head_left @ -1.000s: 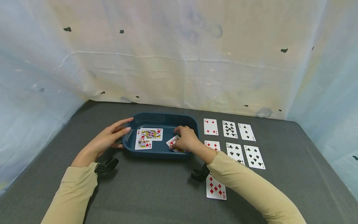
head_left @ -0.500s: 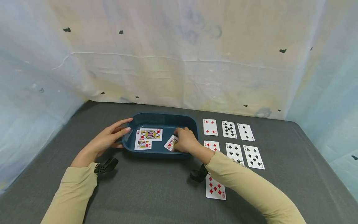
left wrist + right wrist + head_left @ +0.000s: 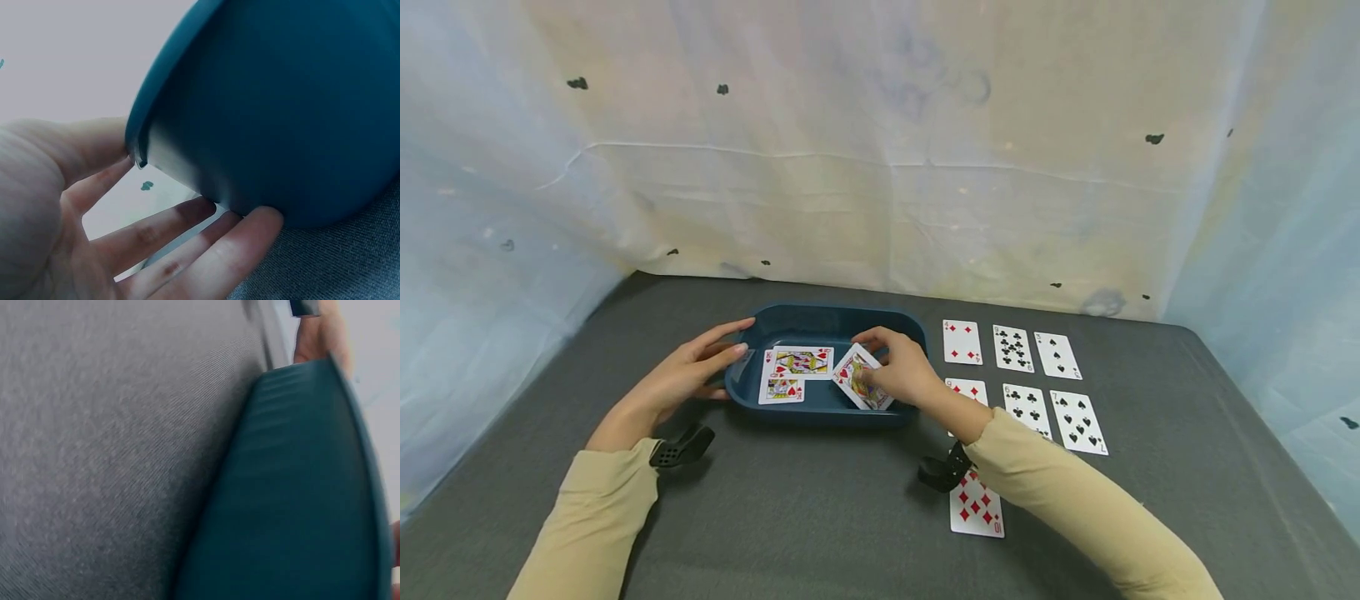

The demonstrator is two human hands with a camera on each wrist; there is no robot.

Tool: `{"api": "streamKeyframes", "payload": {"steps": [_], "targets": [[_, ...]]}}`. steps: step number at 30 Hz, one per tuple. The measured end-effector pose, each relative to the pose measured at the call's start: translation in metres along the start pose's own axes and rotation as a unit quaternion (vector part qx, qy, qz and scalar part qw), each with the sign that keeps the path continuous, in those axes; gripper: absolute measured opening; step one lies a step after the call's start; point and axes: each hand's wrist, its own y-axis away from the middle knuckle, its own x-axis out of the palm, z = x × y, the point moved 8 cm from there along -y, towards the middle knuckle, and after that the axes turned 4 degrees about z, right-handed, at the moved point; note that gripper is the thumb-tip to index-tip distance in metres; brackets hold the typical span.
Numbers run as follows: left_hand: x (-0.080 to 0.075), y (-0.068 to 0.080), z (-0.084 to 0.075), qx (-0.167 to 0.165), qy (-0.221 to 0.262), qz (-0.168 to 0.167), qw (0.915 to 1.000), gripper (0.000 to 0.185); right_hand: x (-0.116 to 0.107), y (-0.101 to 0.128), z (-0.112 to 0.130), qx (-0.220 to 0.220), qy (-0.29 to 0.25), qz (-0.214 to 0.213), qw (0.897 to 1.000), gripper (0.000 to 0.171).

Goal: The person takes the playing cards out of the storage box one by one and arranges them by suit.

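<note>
Two face cards [image 3: 795,373] lie flat on the floor of the blue tub [image 3: 820,319], and a third card [image 3: 859,377], tilted up off the bottom, is pinched by the right hand [image 3: 901,372] inside the tub's right half. The left hand [image 3: 688,375] rests with straight, spread fingers [image 3: 206,250] against the tub's outer left wall. Number cards [image 3: 1033,375] lie in rows on the grey table [image 3: 820,508] just right of the tub.

I log: blue tub [image 3: 820,321] — smooth matt plastic. Playing cards [image 3: 796,372] — glossy coated paper. Table cover [image 3: 820,517] — grey woven cloth, fine ribbed, matt. Sleeves [image 3: 595,521] — soft beige cloth.
</note>
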Motion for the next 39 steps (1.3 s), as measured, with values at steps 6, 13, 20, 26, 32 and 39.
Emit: {"api": "streamKeyframes", "payload": {"steps": [6, 13, 20, 26, 32, 39], "targets": [[0.001, 0.000, -0.002, 0.002, 0.001, 0.002, 1.0000, 0.065, -0.015, 0.009, 0.000, -0.001, -0.102, -0.045, 0.994, 0.043], [0.001, 0.000, -0.002, 0.007, -0.002, 0.005, 1.0000, 0.064, -0.030, 0.016, -0.007, 0.000, -0.212, -0.082, 0.974, 0.049], [0.001, 0.001, -0.002, 0.007, -0.005, 0.007, 0.9999, 0.064, -0.040, 0.022, -0.021, 0.008, -0.269, -0.091, 0.959, 0.050], [0.002, 0.000, -0.001, 0.003, -0.006, 0.005, 1.0000, 0.063, -0.049, 0.032, -0.036, 0.020, -0.263, -0.099, 0.960, 0.050], [0.002, 0.000, -0.001, -0.001, -0.008, 0.001, 1.0000, 0.064, -0.060, 0.040, -0.057, 0.033, -0.268, -0.114, 0.956, 0.049], [0.001, -0.001, 0.000, -0.002, -0.008, 0.003, 1.0000, 0.066, -0.076, 0.050, -0.087, 0.073, -0.243, -0.139, 0.957, 0.050]]}}
